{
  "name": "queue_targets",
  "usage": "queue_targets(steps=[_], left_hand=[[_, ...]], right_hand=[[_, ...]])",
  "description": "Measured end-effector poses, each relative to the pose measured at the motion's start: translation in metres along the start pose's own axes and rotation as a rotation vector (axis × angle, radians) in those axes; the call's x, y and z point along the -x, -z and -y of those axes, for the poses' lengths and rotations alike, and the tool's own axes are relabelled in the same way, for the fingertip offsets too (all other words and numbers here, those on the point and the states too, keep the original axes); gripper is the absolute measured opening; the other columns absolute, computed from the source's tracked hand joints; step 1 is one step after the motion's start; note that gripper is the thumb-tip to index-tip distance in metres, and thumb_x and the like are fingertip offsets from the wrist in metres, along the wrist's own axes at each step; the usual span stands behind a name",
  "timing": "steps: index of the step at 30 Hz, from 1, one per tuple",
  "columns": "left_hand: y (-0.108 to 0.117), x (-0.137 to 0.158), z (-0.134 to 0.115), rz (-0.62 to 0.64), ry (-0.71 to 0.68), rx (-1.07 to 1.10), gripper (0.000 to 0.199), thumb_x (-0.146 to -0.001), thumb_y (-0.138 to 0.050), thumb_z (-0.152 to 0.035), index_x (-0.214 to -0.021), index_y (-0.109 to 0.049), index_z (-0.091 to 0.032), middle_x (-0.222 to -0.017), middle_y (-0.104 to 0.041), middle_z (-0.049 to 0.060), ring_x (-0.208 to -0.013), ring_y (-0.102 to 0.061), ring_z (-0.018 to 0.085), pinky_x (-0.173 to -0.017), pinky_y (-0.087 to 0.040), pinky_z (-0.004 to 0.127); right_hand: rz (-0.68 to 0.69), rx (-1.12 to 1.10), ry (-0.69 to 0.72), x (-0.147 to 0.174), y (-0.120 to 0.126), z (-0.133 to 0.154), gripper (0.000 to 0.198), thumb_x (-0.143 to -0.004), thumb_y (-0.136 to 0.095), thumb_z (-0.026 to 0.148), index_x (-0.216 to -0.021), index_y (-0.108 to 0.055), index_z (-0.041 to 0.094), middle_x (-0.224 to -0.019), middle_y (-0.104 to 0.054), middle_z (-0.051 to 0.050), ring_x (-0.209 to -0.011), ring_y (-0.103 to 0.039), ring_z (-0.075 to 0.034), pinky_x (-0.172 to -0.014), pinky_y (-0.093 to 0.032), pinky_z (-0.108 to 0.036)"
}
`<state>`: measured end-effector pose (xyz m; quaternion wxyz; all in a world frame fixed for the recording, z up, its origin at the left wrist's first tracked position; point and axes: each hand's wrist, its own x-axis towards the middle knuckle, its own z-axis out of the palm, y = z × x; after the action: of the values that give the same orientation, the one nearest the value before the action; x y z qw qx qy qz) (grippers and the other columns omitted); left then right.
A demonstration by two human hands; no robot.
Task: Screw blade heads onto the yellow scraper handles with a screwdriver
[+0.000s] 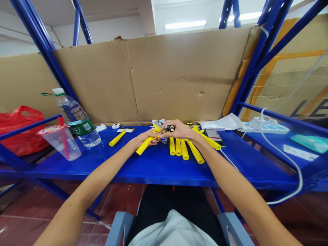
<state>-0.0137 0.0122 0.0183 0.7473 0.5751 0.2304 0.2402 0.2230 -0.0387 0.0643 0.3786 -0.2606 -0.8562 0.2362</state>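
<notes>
My left hand [148, 136] is closed around a yellow tube-handled piece [144, 146], its hollow round end pointing toward me. Above it, my right hand [176, 130] pinches a small tool with a black-and-yellow handle [169, 128]. The tool's working end meets the head of the yellow piece, but its exact kind is too small to make out. Several more yellow tube handles [196, 152] lie side by side just under and beyond my right wrist. Small metal bits [164, 140] are scattered on the blue table [153, 167] between my hands.
A single yellow tube [117, 138] lies left of my hands. Farther left stand a water bottle [79, 119], a plastic cup [61, 141] with a straw, and a red bag [22, 131]. On the right are a phone [215, 137], a white plastic bag [221, 121] and a white cable [298, 171]. Cardboard [184, 75] walls the back.
</notes>
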Motion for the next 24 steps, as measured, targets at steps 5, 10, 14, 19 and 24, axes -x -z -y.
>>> queue_targets(steps=[5,10,14,19,24], left_hand=[[0.001,0.001,-0.001,0.016,-0.010,0.032,0.036,-0.076,-0.089,-0.019,-0.096,-0.060,-0.015,-0.077,-0.066,0.002,-0.049,-0.053,0.007,-0.039,-0.032,0.015],[0.008,-0.003,0.000,-0.022,0.002,0.013,0.032,-0.081,-0.090,-0.032,-0.091,-0.065,-0.014,-0.069,-0.065,0.002,-0.042,-0.046,0.006,-0.034,-0.028,0.016],[0.010,-0.006,0.000,-0.041,0.122,-0.076,0.049,-0.094,-0.078,-0.057,-0.077,-0.067,-0.013,-0.052,-0.055,0.002,-0.036,-0.038,0.007,-0.032,-0.025,0.018],[0.006,-0.009,0.001,-0.055,0.217,-0.173,0.070,-0.100,-0.059,-0.076,-0.073,-0.071,-0.013,-0.043,-0.049,0.004,-0.033,-0.035,0.009,-0.031,-0.021,0.020],[0.006,-0.011,0.004,-0.068,0.220,-0.202,0.072,-0.096,-0.064,-0.079,-0.070,-0.072,-0.012,-0.040,-0.048,0.004,-0.032,-0.037,0.010,-0.032,-0.022,0.022]], right_hand=[[0.014,-0.030,0.034,-0.001,-0.001,0.001,0.037,-0.083,-0.089,0.059,-0.092,-0.086,0.023,-0.104,-0.083,-0.008,-0.102,-0.075,-0.027,-0.099,-0.055,-0.040],[-0.078,-0.057,-0.111,0.003,0.002,0.008,0.042,-0.085,-0.085,0.062,-0.096,-0.086,0.022,-0.092,-0.083,-0.006,-0.074,-0.074,-0.022,-0.079,-0.058,-0.036],[-0.308,-0.083,-0.136,0.002,0.004,0.009,0.040,-0.087,-0.084,0.057,-0.101,-0.085,0.020,-0.092,-0.085,-0.009,-0.080,-0.078,-0.026,-0.082,-0.061,-0.038],[-0.637,-0.052,0.003,-0.003,0.002,0.003,0.035,-0.087,-0.086,0.054,-0.097,-0.082,0.021,-0.124,-0.084,-0.015,-0.117,-0.080,-0.033,-0.106,-0.061,-0.047],[-0.689,0.055,0.047,-0.002,0.001,0.000,0.033,-0.094,-0.080,0.057,-0.096,-0.077,0.025,-0.129,-0.083,-0.013,-0.124,-0.079,-0.033,-0.112,-0.060,-0.049]])
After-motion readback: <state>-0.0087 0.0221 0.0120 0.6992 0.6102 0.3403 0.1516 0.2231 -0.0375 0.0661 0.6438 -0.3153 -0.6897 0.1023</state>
